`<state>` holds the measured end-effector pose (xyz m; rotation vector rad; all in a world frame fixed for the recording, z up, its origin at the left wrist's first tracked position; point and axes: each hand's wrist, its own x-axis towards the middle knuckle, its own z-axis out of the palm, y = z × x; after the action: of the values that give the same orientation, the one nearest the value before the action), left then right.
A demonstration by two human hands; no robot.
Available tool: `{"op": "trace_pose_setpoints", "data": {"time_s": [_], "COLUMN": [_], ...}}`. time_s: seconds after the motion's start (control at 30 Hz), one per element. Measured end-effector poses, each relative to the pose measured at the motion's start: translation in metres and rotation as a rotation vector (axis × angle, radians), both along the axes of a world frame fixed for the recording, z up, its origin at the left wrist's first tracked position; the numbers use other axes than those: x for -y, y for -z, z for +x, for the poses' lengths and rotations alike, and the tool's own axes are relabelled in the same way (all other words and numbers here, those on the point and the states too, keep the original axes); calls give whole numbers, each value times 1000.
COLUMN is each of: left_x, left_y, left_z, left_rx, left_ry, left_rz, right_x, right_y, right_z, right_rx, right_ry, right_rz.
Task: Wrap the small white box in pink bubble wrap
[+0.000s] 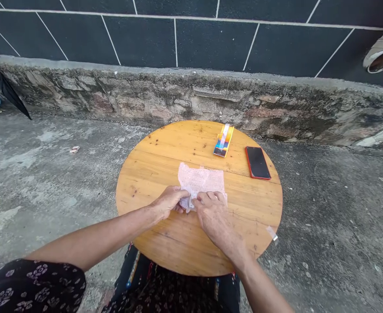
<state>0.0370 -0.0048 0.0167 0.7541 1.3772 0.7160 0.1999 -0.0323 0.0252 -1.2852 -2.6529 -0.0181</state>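
A pale pink, thin sheet of paper or tissue [200, 180] lies on the round wooden table [165, 152]. Both hands grip its near edge, which is folded up towards me. My left hand [168, 202] pinches the left part of that fold with curled fingers. My right hand [213, 213] presses and pinches the right part, its fingers bent over the paper. The far half of the sheet lies flat on the wood.
A small colourful packet [223, 141] and a dark phone in a red case [257, 162] lie at the table's far right. A strip of tape [272, 233] sticks at the right rim. Rough concrete ground, a low stone ledge and a dark tiled wall surround the table.
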Motion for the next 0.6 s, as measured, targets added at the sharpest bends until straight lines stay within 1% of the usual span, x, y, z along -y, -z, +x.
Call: {"op": "trace_pose_setpoints", "data": {"time_s": [0.3, 0.6], "left_x": [4, 11], "left_y": [6, 16], "left_z": [-5, -25], "left_rx": [111, 166], "left_ry": [-12, -69], "left_rz": [37, 28], "right_x": [-1, -4], "right_y": [-11, -18], "right_z": [-2, -12], "right_rx": [44, 156], "right_ry": [-10, -13], "right_rz": [-26, -70]}}
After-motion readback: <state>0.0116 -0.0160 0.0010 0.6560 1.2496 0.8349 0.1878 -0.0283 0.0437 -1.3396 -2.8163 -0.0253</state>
